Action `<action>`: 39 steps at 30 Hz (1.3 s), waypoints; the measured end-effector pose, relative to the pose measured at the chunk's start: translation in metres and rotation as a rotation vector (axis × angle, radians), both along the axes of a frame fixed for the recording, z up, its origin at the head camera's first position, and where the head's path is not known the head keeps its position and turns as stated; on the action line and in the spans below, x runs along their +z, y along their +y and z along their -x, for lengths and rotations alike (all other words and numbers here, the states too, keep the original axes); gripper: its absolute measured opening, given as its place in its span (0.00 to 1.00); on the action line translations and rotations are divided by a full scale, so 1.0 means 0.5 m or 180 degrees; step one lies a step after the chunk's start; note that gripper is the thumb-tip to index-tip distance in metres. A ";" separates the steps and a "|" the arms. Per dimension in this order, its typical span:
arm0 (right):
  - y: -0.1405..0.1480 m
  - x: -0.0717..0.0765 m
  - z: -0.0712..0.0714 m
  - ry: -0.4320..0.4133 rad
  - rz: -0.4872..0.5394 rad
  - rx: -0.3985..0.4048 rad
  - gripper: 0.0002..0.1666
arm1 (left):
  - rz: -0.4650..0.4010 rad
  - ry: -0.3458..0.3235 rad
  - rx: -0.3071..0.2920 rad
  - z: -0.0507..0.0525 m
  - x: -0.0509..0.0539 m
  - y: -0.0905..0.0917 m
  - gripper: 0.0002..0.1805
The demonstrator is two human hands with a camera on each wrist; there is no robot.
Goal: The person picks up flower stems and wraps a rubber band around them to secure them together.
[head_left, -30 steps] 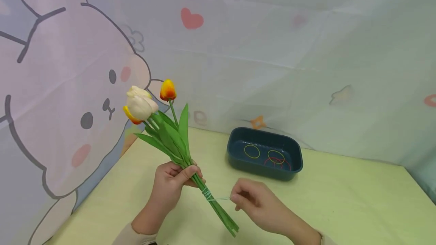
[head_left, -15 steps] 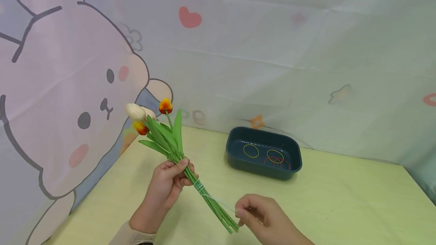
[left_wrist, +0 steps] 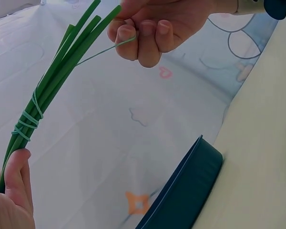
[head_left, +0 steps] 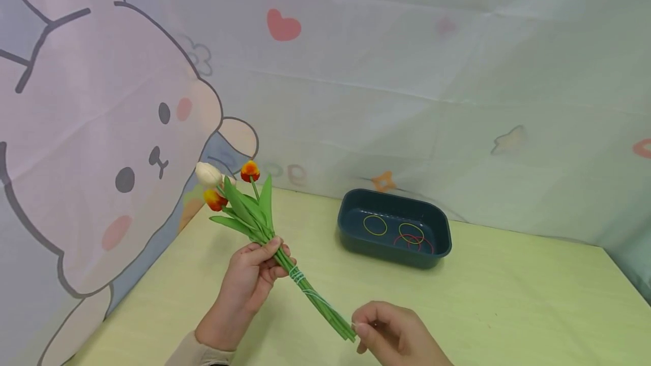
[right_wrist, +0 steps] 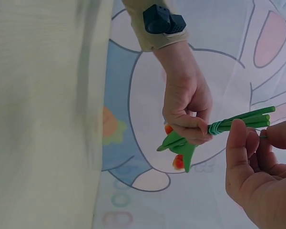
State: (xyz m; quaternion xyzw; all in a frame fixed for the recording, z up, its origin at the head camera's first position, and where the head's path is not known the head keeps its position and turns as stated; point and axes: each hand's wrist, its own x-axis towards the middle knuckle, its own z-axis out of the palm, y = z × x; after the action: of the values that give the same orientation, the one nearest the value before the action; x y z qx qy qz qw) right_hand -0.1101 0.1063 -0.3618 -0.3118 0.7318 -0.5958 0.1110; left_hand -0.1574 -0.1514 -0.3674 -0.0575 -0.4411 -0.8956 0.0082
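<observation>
My left hand [head_left: 246, 278] grips the stems of a bunch of artificial tulips [head_left: 254, 216], white and orange-yellow blooms tilted up to the left. Below my grip, a light green rubber band [head_left: 296, 274] is wound several times round the stems. Its free loop runs down along them to my right hand [head_left: 396, 332], which pinches it beside the cut ends. In the left wrist view, a stretched strand of the band [left_wrist: 100, 53] spans from the stems to the right hand's curled fingers [left_wrist: 148, 43]. The right wrist view shows the pinch just beyond the stem ends [right_wrist: 264, 119].
A dark blue rectangular tray [head_left: 389, 253] stands on the light green table [head_left: 508, 298], behind my right hand. Yellow and red rubber bands [head_left: 374, 225] lie inside it. A printed cloth [head_left: 381, 72] with a cartoon rabbit hangs behind the table.
The blooms have dropped lower as the bunch tilted. My right hand has moved down toward the stem ends, drawing the band's loop from sideways to along the stems.
</observation>
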 end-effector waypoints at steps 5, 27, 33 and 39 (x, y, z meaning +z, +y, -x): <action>0.004 -0.005 -0.003 -0.0241 0.0035 -0.0061 0.11 | 0.0062 -0.0178 0.0098 0.001 0.002 0.006 0.12; 0.000 -0.025 -0.006 0.0261 0.0179 -0.0150 0.06 | -0.0018 -0.0444 0.0207 0.011 0.001 0.015 0.16; -0.003 -0.033 -0.005 0.0113 0.0362 -0.0162 0.06 | -0.0035 -0.0430 0.0179 0.010 -0.003 0.013 0.16; -0.005 -0.043 -0.002 0.0278 0.0566 -0.0147 0.07 | -0.0082 -0.0442 0.0169 0.010 -0.005 0.013 0.16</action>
State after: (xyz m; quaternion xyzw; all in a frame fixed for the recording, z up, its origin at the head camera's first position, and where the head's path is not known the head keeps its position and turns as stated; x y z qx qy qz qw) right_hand -0.1089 0.1037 -0.3835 -0.3291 0.6872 -0.6466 0.0372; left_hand -0.1624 -0.1451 -0.3698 0.0166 -0.4304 -0.9025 0.0021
